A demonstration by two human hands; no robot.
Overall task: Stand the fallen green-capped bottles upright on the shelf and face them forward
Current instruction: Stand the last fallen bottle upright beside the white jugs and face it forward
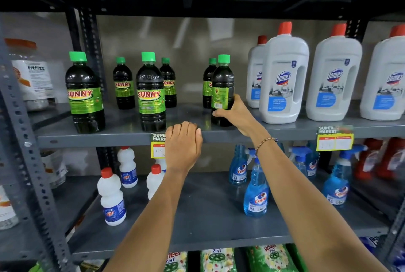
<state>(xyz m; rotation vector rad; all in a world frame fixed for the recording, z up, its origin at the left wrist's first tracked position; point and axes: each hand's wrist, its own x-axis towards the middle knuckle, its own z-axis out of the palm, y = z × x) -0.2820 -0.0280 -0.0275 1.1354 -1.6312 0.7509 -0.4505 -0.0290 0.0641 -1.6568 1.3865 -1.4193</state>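
Bottle point(221, 87) front label turned away.

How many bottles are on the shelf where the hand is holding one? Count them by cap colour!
Green-capped bottles: 6, including the one the right hand holds, its label turned away.
Red-capped white bottles: 4, with one half hidden behind another.
Total: 10.
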